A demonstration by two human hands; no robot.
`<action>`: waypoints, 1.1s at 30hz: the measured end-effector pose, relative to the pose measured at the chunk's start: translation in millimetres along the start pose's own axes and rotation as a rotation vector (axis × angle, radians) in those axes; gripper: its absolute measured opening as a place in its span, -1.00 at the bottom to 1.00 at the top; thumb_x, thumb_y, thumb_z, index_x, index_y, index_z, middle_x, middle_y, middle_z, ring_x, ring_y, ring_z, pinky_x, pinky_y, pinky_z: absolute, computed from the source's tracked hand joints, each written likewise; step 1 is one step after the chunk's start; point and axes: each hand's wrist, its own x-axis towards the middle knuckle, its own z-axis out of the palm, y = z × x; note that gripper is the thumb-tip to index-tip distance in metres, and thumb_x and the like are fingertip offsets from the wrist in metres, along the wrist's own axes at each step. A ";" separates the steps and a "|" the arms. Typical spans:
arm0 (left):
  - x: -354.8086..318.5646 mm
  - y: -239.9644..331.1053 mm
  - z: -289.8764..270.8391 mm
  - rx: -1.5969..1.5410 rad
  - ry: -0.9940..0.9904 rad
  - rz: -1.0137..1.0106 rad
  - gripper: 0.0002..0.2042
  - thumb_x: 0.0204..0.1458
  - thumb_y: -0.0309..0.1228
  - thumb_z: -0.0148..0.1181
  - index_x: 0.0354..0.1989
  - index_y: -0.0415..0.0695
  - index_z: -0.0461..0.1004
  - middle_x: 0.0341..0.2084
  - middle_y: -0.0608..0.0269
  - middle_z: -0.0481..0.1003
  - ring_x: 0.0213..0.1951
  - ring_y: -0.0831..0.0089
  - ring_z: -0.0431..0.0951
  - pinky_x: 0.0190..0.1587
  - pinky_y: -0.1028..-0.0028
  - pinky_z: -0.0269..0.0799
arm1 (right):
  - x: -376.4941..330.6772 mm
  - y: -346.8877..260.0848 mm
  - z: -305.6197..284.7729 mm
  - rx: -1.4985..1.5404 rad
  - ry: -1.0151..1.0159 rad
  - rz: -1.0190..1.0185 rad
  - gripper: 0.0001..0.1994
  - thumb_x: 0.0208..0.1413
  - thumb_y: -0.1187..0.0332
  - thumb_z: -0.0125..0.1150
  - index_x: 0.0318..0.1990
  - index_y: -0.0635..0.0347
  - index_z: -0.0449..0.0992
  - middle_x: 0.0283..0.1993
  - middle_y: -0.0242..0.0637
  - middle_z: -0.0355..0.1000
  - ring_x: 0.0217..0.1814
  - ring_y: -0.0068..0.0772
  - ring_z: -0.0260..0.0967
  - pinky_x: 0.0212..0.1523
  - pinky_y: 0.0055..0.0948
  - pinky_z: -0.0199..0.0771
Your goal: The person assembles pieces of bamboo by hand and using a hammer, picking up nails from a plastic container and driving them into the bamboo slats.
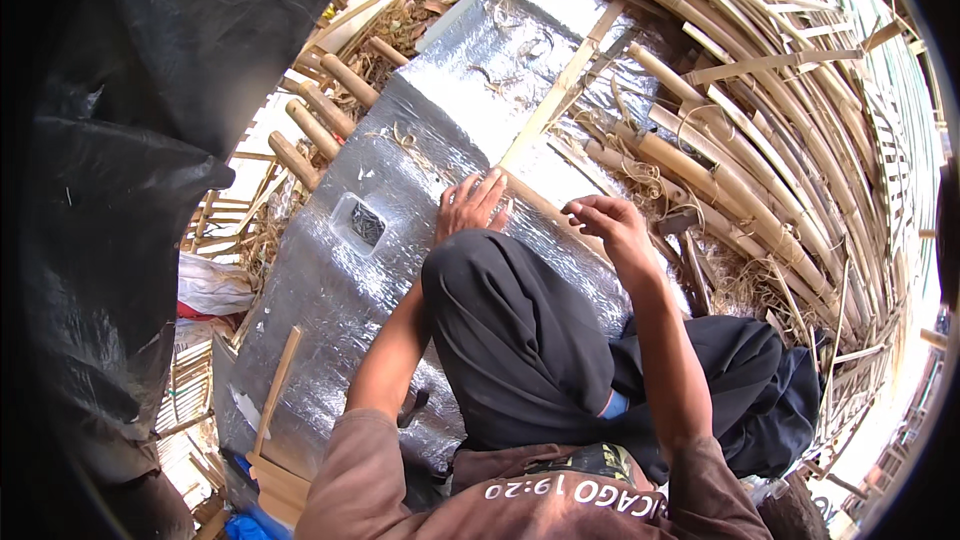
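Observation:
A long split bamboo strip (558, 90) lies slantwise over a silvery foil sheet (430, 100) in front of me. Its near part (550, 208) runs between my hands toward my folded legs. My left hand (470, 205) rests beside the strip with its fingers stretched out, fingertips at its edge; part of that hand is behind my knee. Just right of the strip, my right hand (615, 230) is raised with thumb and fingers drawn together. Whatever may be in that pinch is too small to make out.
Bamboo poles (690, 175) and split lengths are heaped at the right. Several short round bamboo pieces (325, 105) stick out at the left. A small clear plastic tub (360, 224) sits on the foil, near a thin wooden stick (278, 390). Black sheeting (120, 160) hangs far left.

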 end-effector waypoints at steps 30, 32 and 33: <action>8.1 5.1 -12.2 -0.218 0.138 -0.030 -0.63 0.09 -0.38 0.25 0.10 -0.07 0.51 0.09 0.21 0.50 0.01 0.18 0.48 0.07 0.19 0.35 | 149.6 -7.6 64.8 -1.164 -0.209 -0.022 -0.63 0.01 0.09 0.23 -0.25 0.24 0.66 -0.20 0.09 0.57 -0.12 0.07 0.57 -0.09 -0.15 0.57; 9.3 5.5 -15.3 -0.242 0.154 -0.039 -0.65 0.08 -0.40 0.25 0.08 -0.08 0.51 0.06 0.18 0.52 -0.01 0.16 0.49 0.06 0.18 0.36 | 151.4 -7.3 61.9 -1.130 -0.240 -0.050 -0.64 0.05 0.07 0.23 -0.27 0.22 0.67 -0.17 0.09 0.56 -0.12 0.08 0.56 -0.08 -0.13 0.56; 11.2 7.4 -16.5 -0.287 0.164 -0.065 -0.67 0.09 -0.42 0.25 0.06 -0.09 0.51 0.04 0.13 0.53 -0.03 0.13 0.49 0.06 0.18 0.37 | 152.6 -7.0 59.9 -1.145 -0.276 -0.093 -0.64 0.06 0.08 0.22 -0.27 0.22 0.67 -0.17 0.09 0.56 -0.12 0.08 0.56 -0.07 -0.13 0.56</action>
